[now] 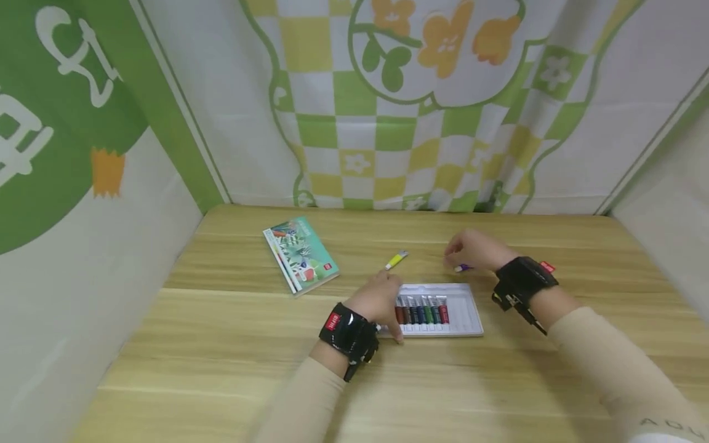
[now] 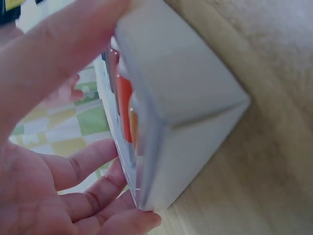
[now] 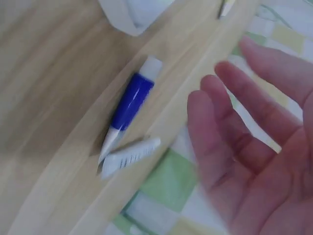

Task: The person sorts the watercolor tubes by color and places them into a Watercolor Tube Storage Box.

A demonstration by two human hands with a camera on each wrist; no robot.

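A white paint tray (image 1: 466, 312) holding several coloured tubes (image 1: 422, 311) lies on the wooden table (image 1: 221, 344). My left hand (image 1: 388, 304) grips the tray's left end. In the left wrist view the thumb (image 2: 54, 54) lies across the tray's (image 2: 186, 98) top and the fingers (image 2: 98, 196) curl at its edge. My right hand (image 1: 456, 253) hovers just behind the tray, fingers (image 3: 230, 112) straight and holding nothing. A blue paint tube (image 3: 129, 105) lies on the table right beside it and shows in the head view as a blue tube (image 1: 463, 267). A yellow tube (image 1: 396, 260) lies loose behind the left hand.
A green illustrated booklet (image 1: 299, 255) lies at the back left of the table. Patterned cloth walls (image 1: 388, 123) close in the back and both sides. A small white printed piece (image 3: 129, 156) lies at the blue tube's lower end.
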